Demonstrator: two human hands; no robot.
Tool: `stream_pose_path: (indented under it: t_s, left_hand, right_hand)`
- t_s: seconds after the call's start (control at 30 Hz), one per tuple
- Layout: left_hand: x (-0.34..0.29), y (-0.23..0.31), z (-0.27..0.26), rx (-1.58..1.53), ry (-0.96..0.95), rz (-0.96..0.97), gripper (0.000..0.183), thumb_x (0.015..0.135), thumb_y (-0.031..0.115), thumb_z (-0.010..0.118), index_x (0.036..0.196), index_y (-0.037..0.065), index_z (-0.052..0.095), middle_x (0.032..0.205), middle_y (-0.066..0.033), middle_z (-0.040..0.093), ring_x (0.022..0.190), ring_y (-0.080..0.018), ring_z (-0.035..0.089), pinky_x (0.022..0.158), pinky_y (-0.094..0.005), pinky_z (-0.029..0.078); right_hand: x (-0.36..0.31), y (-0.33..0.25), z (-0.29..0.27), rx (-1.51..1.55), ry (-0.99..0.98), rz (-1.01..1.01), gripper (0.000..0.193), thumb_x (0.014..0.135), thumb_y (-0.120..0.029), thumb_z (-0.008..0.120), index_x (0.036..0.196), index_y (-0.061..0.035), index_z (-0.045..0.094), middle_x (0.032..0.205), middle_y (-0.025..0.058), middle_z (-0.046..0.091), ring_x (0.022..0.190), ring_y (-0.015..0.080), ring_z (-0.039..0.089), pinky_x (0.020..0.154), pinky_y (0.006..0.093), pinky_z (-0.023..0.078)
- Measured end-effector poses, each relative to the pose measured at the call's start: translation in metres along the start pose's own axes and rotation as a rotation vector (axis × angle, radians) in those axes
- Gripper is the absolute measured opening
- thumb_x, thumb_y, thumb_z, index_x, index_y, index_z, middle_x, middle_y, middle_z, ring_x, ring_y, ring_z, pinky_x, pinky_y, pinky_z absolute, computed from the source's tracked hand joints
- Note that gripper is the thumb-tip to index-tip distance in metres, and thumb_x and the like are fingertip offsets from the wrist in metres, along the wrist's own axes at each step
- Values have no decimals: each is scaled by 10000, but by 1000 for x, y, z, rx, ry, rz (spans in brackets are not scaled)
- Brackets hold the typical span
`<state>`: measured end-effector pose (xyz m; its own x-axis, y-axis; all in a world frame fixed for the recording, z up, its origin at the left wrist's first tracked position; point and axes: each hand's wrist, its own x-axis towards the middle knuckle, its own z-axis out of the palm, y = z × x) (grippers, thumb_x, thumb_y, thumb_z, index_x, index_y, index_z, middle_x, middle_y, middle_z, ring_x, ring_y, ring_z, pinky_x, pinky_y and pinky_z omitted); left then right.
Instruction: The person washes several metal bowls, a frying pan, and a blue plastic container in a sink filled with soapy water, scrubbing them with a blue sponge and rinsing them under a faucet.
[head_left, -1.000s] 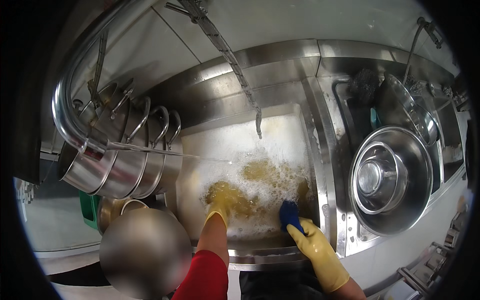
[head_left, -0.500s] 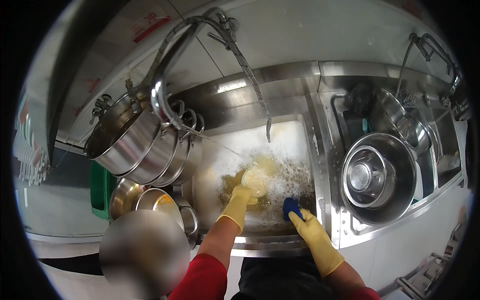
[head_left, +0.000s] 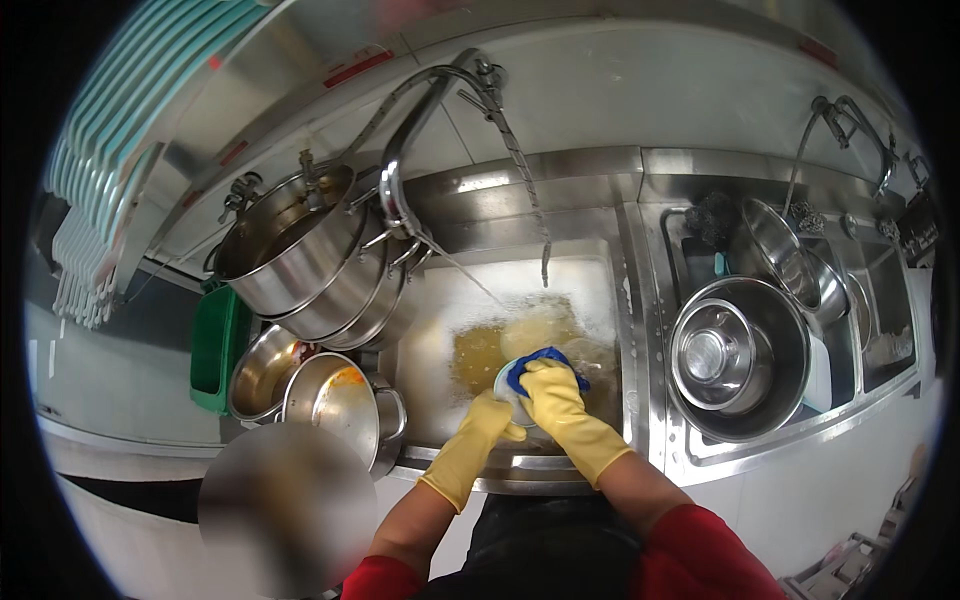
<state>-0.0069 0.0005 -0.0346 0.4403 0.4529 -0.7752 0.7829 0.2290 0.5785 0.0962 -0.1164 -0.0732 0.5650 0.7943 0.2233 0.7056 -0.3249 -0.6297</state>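
Both my hands wear yellow rubber gloves over a steel sink (head_left: 590,255) of foamy, murky water. My left hand (head_left: 486,418) grips the near left edge of a pale round dish (head_left: 504,382), probably a bowl or plate. A dark blue cloth (head_left: 547,360) is bunched under my right hand (head_left: 556,398), whose fingers press it against the dish. The cloth and both gloves cover much of the dish, so its full shape is hidden. From a curved faucet (head_left: 395,185) a thin stream of water runs into the sink.
Stacked steel pots (head_left: 300,270) lean at the sink's left, with a soiled pot (head_left: 335,405) and a green bin (head_left: 215,345) beside them. On the right, nested steel bowls (head_left: 715,350) sit over a second basin. A sprayer hose (head_left: 525,170) hangs above the sink.
My right hand has moved left with the blue cloth from the sink's right side onto the dish. My left hand has brought the dish nearer, out of the water. The view has shifted.
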Motion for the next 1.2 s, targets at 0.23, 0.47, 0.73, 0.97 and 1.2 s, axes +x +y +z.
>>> stream_pose_path:
  t_s: [0.23, 0.47, 0.73, 0.97, 1.2]
  left_hand:
    - [4, 2, -6, -28, 22, 168, 402, 879, 49, 564, 1272, -30, 530, 958, -224, 718, 645, -305, 742, 585, -400, 631]
    - [-17, -2, -11, -282, -254, 210, 555, 755, -52, 609, 1305, 8, 565, 1021, -192, 698, 755, -348, 730, 646, -431, 657]
    - [-2, -34, -16, -154, -45, 265, 546, 807, -62, 573, 1348, 0, 543, 1173, -212, 671, 880, -378, 728, 595, -461, 665]
    - [-19, -16, -50, -313, 112, 159, 425, 929, 40, 642, 1343, 0, 556, 1140, -168, 700, 762, -288, 731, 495, -361, 616]
    - [8, -72, -49, -1200, -607, -156, 221, 980, 110, 576, 1161, -6, 628, 838, -41, 614, 548, -125, 495, 509, -258, 451]
  right_hand:
    - [11, -25, 42, 674, -6, 453, 358, 841, -31, 700, 1198, -25, 673, 1179, 195, 693, 1134, 332, 661, 993, 381, 503]
    - [11, -19, -42, 706, -576, 318, 340, 822, -14, 651, 1161, -24, 675, 1067, 118, 725, 969, 210, 679, 859, 351, 523]
    - [-6, -22, -68, -124, -852, 207, 303, 881, -107, 655, 1177, -123, 718, 1171, 145, 729, 1042, 334, 710, 874, 422, 561]
    - [-67, 54, 32, -130, -794, 351, 262, 903, -236, 680, 1116, -101, 749, 1107, 149, 745, 1021, 349, 719, 873, 435, 564]
    - [-42, -22, -44, 1163, -155, 626, 243, 838, 84, 716, 1051, -31, 698, 912, 78, 693, 799, 169, 679, 725, 325, 566]
